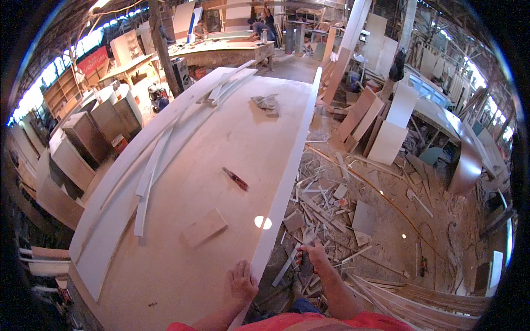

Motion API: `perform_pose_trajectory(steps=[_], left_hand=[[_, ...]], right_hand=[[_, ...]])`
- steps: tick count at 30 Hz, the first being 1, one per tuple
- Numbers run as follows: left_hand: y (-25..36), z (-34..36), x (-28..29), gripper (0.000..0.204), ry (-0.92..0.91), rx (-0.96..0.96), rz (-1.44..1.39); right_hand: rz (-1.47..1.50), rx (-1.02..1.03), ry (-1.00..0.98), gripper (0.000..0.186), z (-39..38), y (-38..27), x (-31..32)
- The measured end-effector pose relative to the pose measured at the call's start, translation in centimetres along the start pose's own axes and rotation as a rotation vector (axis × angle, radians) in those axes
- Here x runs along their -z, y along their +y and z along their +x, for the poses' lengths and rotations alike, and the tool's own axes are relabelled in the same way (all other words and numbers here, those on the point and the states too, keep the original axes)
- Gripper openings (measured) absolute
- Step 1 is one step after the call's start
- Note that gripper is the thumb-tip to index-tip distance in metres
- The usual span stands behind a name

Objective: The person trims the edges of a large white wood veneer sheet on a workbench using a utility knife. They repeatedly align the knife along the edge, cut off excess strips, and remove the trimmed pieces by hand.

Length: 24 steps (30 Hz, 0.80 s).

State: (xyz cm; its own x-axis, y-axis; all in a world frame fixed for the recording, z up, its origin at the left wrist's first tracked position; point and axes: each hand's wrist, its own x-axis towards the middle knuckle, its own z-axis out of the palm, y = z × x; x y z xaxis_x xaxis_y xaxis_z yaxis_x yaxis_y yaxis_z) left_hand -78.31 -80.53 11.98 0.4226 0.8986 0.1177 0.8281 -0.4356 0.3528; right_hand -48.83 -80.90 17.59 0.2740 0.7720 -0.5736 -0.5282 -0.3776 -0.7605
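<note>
My left hand (242, 281) lies on a large wooden panel (215, 259), fingers together and stretched out, close to the panel's right edge. A long pale strip (292, 168) runs along that edge. Off the edge, over the littered floor, my right hand (314, 257) is wrapped round a dark, roughly block-shaped tool (306, 267) whose kind I cannot make out. Ahead of my hands, a red utility knife (236, 179) and a small flat piece of wood (204, 228) lie on the panel. A crumpled clear plastic bag (266, 105) sits farther up.
Long pale boards and strips (152, 165) lie along the panel's left side. Offcuts (326, 212) litter the floor to the right, with an orange hose (395, 205) across it. Cabinet parts (88, 138) stand at left, leaning boards (361, 118) at right. People work at a far table (221, 51).
</note>
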Motion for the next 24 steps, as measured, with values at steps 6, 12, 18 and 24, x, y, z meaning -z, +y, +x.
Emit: perform_pose_trajectory(steps=[6, 12, 18, 24], left_hand=[[0.2, 0.0, 0.5, 0.054, -0.012, -0.016, -0.005], [0.4, -0.1, 0.5, 0.055, -0.004, 0.009, -0.037], [-0.1, -0.1, -0.3, 0.056, -0.025, 0.014, -0.030], [-0.3, -0.3, -0.8, 0.058, -0.013, 0.013, -0.017]], right_hand=[[0.001, 0.012, -0.009, 0.027, -0.4, -0.4, -0.5], [0.024, 0.007, -0.013, 0.030, -0.1, -0.1, -0.5], [0.005, -0.010, -0.006, 0.032, -0.3, -0.4, -0.5], [-0.004, -0.023, 0.003, 0.033, -0.3, -0.3, -0.3]])
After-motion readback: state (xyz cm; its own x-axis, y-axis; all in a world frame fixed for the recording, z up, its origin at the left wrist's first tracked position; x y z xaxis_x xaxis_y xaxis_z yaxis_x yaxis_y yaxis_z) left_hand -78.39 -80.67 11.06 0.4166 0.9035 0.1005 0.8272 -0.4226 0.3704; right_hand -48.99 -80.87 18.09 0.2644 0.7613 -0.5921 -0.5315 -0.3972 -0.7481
